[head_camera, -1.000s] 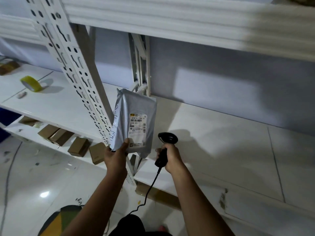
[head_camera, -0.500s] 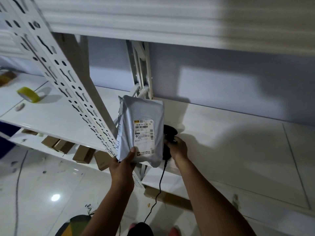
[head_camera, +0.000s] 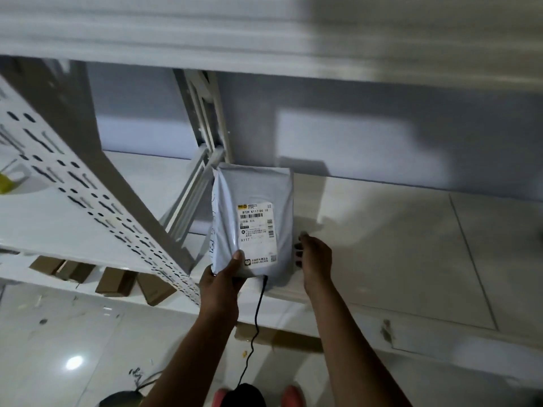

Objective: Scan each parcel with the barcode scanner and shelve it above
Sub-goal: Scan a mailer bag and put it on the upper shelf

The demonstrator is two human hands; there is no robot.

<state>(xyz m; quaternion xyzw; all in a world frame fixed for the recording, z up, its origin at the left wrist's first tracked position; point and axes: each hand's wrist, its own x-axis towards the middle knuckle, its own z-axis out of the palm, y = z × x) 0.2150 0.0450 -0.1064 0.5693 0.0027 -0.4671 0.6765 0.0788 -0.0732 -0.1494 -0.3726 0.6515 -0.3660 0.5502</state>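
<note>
With left hand [head_camera: 224,279] pinched the parcel [head_camera: 255,218]; had right hand [head_camera: 316,257] at its three o'clock, grip impossible to tell; had not shelved it.

A grey parcel [head_camera: 258,195] covers the fingertips of the right hand [head_camera: 316,257], so its grip cannot be told. A black cable [head_camera: 257,315] vanishes behind the parcel's near edge; whatever it joins is hidden. The small print on the parcel's label [head_camera: 257,233] is too small to read. The upper shelf [head_camera: 264,39] is smeared by blur. At far left, a yellow tape roll [head_camera: 4,183] is cut by the picture's edge. Cardboard boxes [head_camera: 114,284] are half hidden under the left shelf board [head_camera: 58,218]. Pink shoes [head_camera: 291,396] are cropped at the near edge.
</note>
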